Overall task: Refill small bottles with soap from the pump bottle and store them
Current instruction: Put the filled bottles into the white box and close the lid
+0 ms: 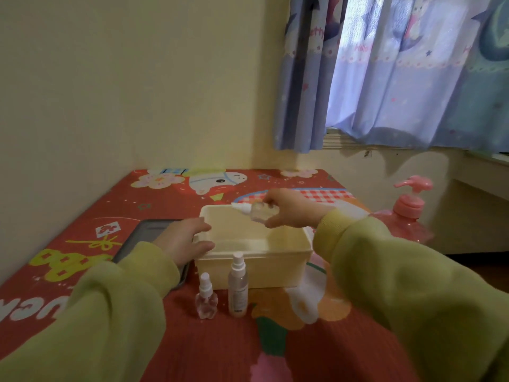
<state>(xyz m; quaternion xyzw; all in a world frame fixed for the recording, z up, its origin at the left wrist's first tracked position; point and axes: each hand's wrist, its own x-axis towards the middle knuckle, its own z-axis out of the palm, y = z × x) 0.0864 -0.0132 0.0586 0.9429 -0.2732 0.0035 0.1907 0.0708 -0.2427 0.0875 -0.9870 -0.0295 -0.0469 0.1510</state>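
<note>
Your R hand [289,208] pinches a small bottle [254,210] sideways over the cream box [248,268]; L hand [181,241], fingers relaxed, touches its left rim

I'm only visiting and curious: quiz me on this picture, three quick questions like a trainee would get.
1. True or false: the right hand holds a small clear bottle over the cream box.
2. How many spray bottles stand upright in front of the box?
3. Where is the pink pump bottle? A) inside the box B) right of the box C) lying in front of the box
Key: 1 true; 2 two; 3 B.
</note>
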